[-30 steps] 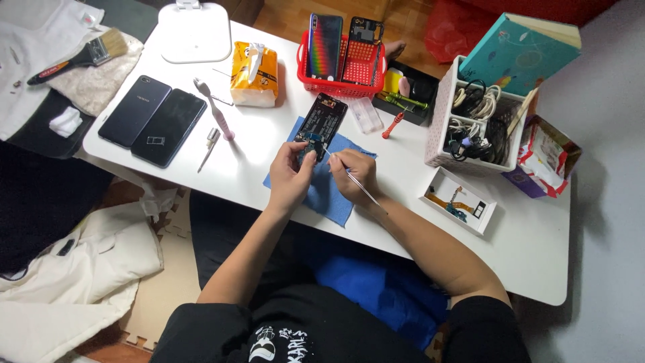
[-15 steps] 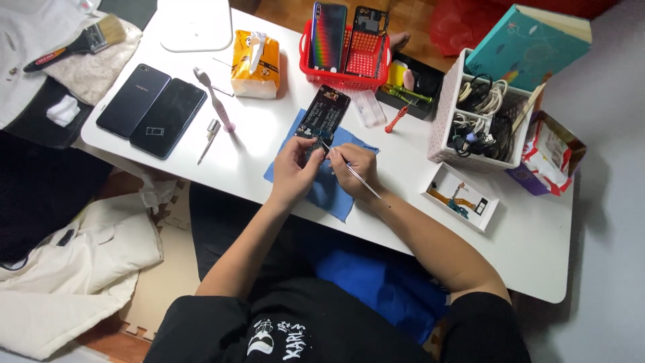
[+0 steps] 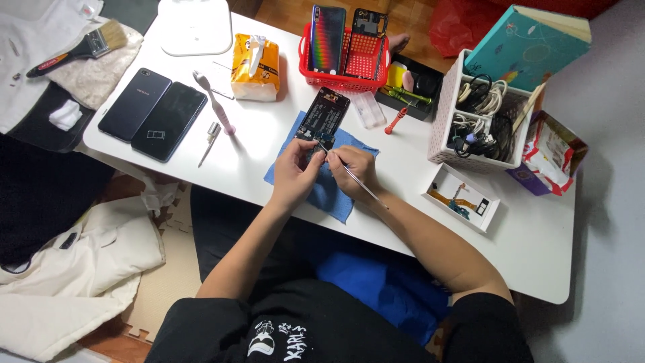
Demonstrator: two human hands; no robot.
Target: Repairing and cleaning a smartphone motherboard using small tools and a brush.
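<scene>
Since half a second ago both hands have barely shifted, staying bunched over the blue cloth mat (image 3: 334, 195) on the white table (image 3: 537, 249). Left hand (image 3: 292, 176) pinches the near end of the opened black phone (image 3: 324, 114); right hand (image 3: 354, 171) grips a thin metal probe (image 3: 366, 188) there. Farther back stands a red plastic basket (image 3: 346, 64).

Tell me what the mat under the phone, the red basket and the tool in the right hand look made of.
Mat: blue cloth, matte, soft uneven edges. Basket: glossy red plastic, moulded grid walls. Tool in the right hand: thin, pale and shiny, probably metal; too fine to be sure.
</scene>
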